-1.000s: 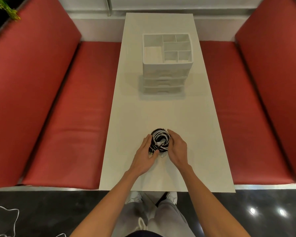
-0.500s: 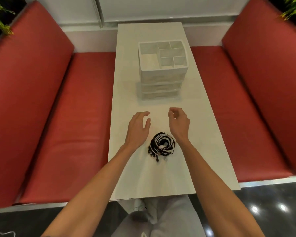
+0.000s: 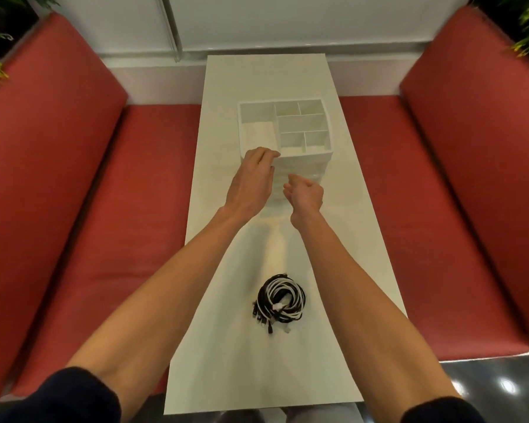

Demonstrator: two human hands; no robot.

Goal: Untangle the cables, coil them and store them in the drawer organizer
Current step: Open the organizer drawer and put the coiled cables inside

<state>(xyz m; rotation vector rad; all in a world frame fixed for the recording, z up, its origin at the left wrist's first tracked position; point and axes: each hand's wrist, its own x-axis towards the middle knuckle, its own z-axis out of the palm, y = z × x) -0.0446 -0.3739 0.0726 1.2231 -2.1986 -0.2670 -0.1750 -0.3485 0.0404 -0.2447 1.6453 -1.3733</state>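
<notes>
Fingers of my left hand [image 3: 251,181] bend loosely at the drawer organizer's [image 3: 287,129] front rim; my right hand's [image 3: 304,193] curl before its drawers, grip unclear. The cable bundle [image 3: 280,300] lies on the bench [image 3: 232,355] between my forearms. I'd judge drawer-opening is in hand; next, a steady pull.

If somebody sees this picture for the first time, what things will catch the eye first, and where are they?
Two bare forearms run up the white table: the left hand is at the near rim of the white drawer organizer, the right hand, fingers curled, before its drawers. The black and white cable bundle lies alone between the arms, nearer the person. Red benches flank the table.
</notes>
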